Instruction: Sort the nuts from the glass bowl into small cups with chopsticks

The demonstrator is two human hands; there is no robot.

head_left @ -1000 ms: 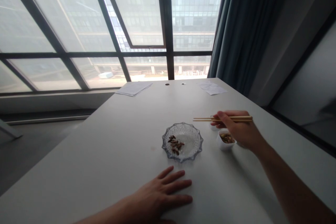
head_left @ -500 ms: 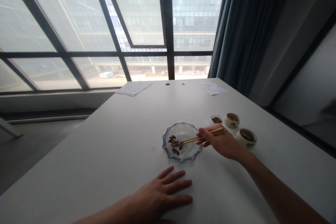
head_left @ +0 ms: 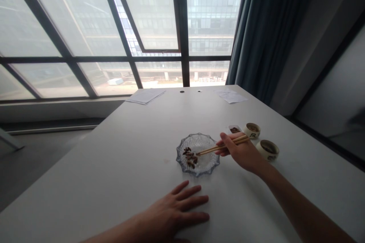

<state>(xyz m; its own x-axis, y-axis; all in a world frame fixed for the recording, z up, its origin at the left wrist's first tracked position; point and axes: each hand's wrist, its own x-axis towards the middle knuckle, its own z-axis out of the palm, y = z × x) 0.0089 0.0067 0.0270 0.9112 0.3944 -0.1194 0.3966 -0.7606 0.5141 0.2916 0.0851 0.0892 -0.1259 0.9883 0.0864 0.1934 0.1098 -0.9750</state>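
My right hand (head_left: 238, 152) is closed around a pair of wooden chopsticks (head_left: 219, 147), which point left over a clear glass dish (head_left: 209, 167) with a scalloped rim. Small dark brown pieces (head_left: 189, 156), perhaps seeds or pods, lie in the left half of the dish. The chopstick tips are close together near the right side of these pieces; whether they pinch one is too small to tell. My left hand (head_left: 178, 207) lies flat on the table just in front of the dish, fingers spread, holding nothing.
Behind my right hand are a small white dish (head_left: 235, 128) of brown pieces and two cream cups (head_left: 252, 131) (head_left: 268, 150) with dark markings. Papers (head_left: 146, 95) (head_left: 232, 96) lie at the far end of the white table (head_left: 128, 152), below the windows.
My right hand has shifted slightly right and up, and the chopstick tips have drawn a little away from the brown pieces. My left hand has stayed in place.
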